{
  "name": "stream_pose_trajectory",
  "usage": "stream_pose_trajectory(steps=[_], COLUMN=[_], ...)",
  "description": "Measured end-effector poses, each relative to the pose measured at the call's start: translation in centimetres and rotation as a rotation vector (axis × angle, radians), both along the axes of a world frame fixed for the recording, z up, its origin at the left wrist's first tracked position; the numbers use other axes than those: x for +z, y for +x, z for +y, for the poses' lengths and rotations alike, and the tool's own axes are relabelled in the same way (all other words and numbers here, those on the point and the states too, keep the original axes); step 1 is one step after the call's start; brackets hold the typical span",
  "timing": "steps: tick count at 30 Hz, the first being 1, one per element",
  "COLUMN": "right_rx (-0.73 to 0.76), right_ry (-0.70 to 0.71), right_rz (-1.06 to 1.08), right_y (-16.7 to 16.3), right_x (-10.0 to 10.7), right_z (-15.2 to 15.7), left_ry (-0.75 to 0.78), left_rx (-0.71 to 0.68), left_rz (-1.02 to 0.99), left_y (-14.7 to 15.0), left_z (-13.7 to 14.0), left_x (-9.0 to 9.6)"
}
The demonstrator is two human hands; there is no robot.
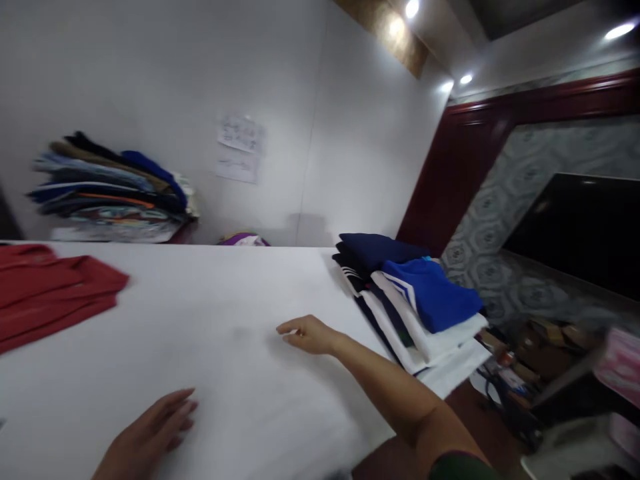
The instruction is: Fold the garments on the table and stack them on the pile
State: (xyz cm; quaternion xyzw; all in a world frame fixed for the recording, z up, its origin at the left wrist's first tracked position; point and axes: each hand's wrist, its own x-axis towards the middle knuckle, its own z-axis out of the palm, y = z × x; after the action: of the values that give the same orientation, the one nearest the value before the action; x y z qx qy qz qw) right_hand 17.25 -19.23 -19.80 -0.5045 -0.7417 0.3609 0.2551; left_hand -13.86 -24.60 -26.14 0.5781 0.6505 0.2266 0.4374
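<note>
My left hand (155, 433) is low at the front of the white table (200, 293), fingers loosely bent and apart, with nothing in it. Farther forward, near the middle, my right hand (310, 335) reaches in from the right over the tabletop. Its thumb and forefinger are apart, and it holds nothing. Below it a whitish area looks blurred; I cannot tell whether white cloth lies there. Right of that hand stands a stack of folded clothes (395, 307), topped by a blue garment (435, 293). A red garment (55, 287) lies at the far left.
Behind the table, another pile of folded clothes (113, 187) stands at the left against the wall, with a purple bundle (245, 240) beyond the back edge. Paper notes (240, 150) hang on the wall. Boxes (543, 347) and clutter fill the floor at the right.
</note>
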Motion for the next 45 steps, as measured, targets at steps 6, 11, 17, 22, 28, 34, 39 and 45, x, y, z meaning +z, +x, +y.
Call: stream_pose_trajectory(steps=[6,11,17,22,28,34,39,45], right_rx=[0.137,0.183,-0.002,-0.064,-0.062,-0.070,-0.115,-0.095], right_ry=[0.034,0.186,0.283,0.350,0.360,0.270,0.198,0.217], right_rz=[0.001,-0.039,-0.020,-0.001,-0.046,-0.008,-0.002,-0.030], right_y=[-5.3,-5.9,-2.6,-1.0,-1.0,-0.8,-1.2,-1.1], right_x=[-1.9,-3.9,-10.1,-13.5,-13.4,-13.2,-12.8,-13.0], right_z=[-2.4,-2.5,-1.4,-1.2,-1.0,-0.8,-1.0,-0.9], left_ry=[0.136,0.353,0.522,0.543,0.398,0.298,0.305,0.328], left_rx=[0.062,-0.028,0.216,0.410,0.543,0.521,0.495,0.563], left_rz=[-0.195,0.058,0.542,0.884,0.997,1.012,1.032,0.960], left_y=[0.2,-2.5,-11.6,-19.9,-27.0,-29.8,-30.4,-30.2], left_z=[-1.8,-1.5,2.2,5.0,6.5,6.9,7.3,7.9], left_x=[0.8,4.1,7.9,9.7,9.3,7.6,8.0,10.8])
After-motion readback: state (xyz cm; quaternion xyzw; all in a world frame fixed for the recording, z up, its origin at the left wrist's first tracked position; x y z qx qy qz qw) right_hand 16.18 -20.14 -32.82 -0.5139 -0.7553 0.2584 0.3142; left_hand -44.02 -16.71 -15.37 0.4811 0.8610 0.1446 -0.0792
